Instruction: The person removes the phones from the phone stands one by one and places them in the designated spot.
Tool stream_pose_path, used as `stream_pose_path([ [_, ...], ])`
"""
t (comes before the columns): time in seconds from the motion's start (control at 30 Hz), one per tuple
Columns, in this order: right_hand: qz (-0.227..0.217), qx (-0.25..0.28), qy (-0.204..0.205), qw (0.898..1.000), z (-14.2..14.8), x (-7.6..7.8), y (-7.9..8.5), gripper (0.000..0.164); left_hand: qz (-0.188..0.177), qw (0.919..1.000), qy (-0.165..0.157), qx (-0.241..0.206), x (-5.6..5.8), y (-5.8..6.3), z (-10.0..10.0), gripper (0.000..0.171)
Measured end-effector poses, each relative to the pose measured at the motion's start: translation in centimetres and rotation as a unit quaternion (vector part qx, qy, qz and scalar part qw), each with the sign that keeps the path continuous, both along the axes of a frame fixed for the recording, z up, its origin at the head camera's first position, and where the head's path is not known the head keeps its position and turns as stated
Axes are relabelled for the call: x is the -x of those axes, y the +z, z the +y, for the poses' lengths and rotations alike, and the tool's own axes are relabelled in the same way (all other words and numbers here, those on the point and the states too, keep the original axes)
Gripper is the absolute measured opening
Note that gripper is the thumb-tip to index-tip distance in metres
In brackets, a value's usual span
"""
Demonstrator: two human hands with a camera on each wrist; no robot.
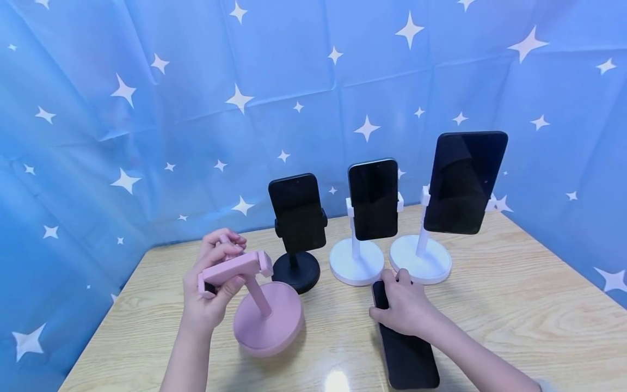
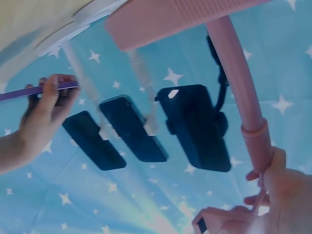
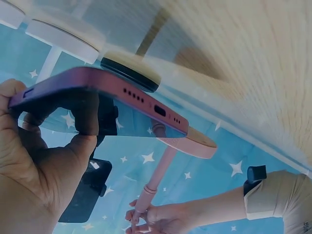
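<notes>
Pink stand in the left hand, dark phone in the right

Head view. Left hand (image 1: 193,286): fingers curled, gripping the clamp head (image 1: 235,267) of a pink stand (image 1: 269,321); thumb against the clamp's near side. Stand tilted, with straight stem and thick round base, matte finish; contact between base and table (image 1: 514,294) cannot be told. Right hand (image 1: 406,307): thumb and fingers bent over the upper end of a dark phone (image 1: 409,359), gripping it; phone screen-up at the table's near side, right of the pink base. Behind: one black stand (image 1: 296,272) bearing a black phone (image 1: 297,215); two white stands with disc bases, the left (image 1: 356,264) bearing a phone (image 1: 374,198), the right (image 1: 422,260) a larger device (image 1: 465,182). Table pale, wood-grained, glossy. Backdrop: blue creased cloth (image 1: 313,54), white four-pointed stars.

Left wrist view. Left hand at the stem's ribbed collar (image 2: 258,151), fingers bent round the clamp end. Ribbing also on the pink base's side. Right hand grips the phone's purple edge.

Right wrist view. Phone: metallic-looking purple frame, rounded corners, oblong port (image 3: 160,110) between rows of small holes; glossy screen mirrors the right hand's fingers. Beyond, a beige sleeve (image 3: 270,195) on the left arm.
</notes>
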State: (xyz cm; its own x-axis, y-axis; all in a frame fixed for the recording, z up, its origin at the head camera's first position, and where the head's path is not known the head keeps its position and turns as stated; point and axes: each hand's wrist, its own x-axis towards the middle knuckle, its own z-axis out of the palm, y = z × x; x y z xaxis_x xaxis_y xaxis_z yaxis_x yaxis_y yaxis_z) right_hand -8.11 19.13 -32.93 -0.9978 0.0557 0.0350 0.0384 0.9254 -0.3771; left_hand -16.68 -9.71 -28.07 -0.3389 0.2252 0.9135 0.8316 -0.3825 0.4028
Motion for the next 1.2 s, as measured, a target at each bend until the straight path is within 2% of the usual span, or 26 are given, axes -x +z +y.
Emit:
stream_pose_path([
  [0.2, -0.021, 0.004, 0.002, 1.0, -0.1, 0.1, -0.4, 0.069, -0.01, 0.9998, 0.011, -0.017, 1.0, 0.0, -1.1, 0.032],
  [0.4, -0.041, 0.003, -0.002, 0.999, -0.5, 0.2, -0.7, 0.071, -0.022, 0.9982, 0.048, -0.028, 2.2, -0.2, -2.1, 0.034],
  [0.7, -0.048, -0.005, 0.007, 0.999, -1.0, 0.5, -1.3, 0.076, -0.067, 0.9925, 0.092, -0.045, 3.9, -1.1, -2.9, 0.027],
  [0.97, -0.052, -0.01, 0.009, 0.999, -1.3, 0.7, -1.8, 0.067, -0.085, 0.9875, 0.123, -0.051, 5.7, -1.6, -3.1, 0.025],
  [1.2, -0.053, -0.002, 0.008, 0.999, -1.4, 0.7, -2.1, 0.062, -0.083, 0.9842, 0.154, -0.026, 6.6, -1.9, -2.9, 0.03],
])
